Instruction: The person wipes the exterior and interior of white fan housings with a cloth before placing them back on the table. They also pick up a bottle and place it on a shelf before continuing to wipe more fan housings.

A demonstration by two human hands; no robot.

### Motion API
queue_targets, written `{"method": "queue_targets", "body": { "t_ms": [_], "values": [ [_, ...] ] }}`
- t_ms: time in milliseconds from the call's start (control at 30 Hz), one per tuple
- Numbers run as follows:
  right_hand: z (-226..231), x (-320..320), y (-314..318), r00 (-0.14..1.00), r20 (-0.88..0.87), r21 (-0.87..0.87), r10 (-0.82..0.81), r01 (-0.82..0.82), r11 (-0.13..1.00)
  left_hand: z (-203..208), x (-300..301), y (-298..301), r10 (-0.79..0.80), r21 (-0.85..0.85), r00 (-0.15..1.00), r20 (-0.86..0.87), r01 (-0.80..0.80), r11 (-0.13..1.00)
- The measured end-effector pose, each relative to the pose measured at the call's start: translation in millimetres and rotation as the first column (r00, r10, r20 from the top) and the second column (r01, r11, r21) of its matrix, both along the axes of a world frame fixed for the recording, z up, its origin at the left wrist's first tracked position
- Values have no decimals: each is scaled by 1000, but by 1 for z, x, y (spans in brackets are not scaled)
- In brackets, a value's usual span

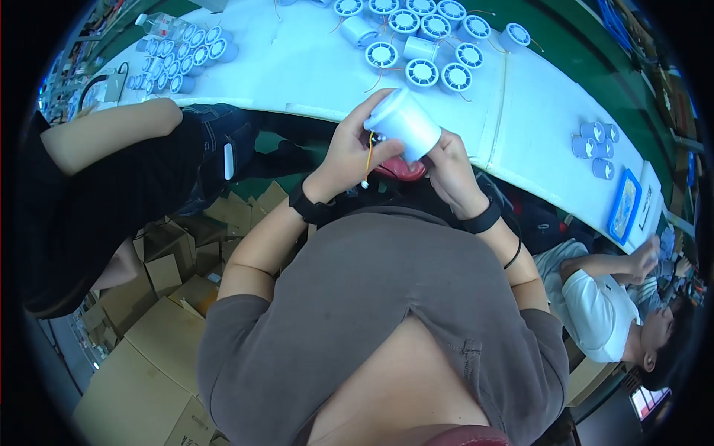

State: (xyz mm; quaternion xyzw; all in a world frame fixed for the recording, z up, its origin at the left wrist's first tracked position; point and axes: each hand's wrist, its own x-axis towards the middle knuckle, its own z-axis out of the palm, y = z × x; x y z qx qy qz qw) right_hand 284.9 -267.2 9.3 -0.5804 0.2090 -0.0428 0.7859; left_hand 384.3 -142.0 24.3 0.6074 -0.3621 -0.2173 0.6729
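Between my two hands is a white cylindrical housing (407, 125), tilted above the near edge of the table. My left hand (357, 145) grips its left end, with fingers over the top and the thumb below. From that end hangs a short yellow-orange wire (369, 160) with a small white connector at its tip. My right hand (450, 167) holds the lower right end, its fingertips partly hidden behind the housing. Farther back on the table stand several like white cylinders with slotted round faces (422, 72), thin red wires trailing from some of them.
The white table (297, 67) curves across the top. More cylinders (182, 63) and a clear bottle (160, 26) are at the far left; small cups (593, 134) and a blue tray (625, 206) at right. People sit on both sides. Cardboard boxes (156, 349) fill the lower left.
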Motion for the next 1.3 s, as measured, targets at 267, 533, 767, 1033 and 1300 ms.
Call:
{"method": "queue_targets", "body": {
  "t_ms": [267, 533, 767, 1033, 1300],
  "values": [
    [31, 2, -33, 905, 324, -876, 276, 177, 448, 34, 29, 15, -457, 6, 656, -601, 575, 818],
    [21, -4, -9, 945, 275, -344, 175, -74, 936, 38, 13, 5, -234, 242, 966, 105, 204, 949],
    [0, -10, -24, 888, 315, 494, 335, -454, 742, 37, 19, 4, -79, 123, 910, 407, 31, 992],
    [47, -5, -11, 898, 309, -894, 315, 160, 419, 24, 11, 7, -30, 225, 827, 561, -117, 967],
    [7, -16, -4, 942, 41, 476, 334, -313, 822, 37, -1, 17, -157, 159, 746, 647, 69, 985]
  ]
}}
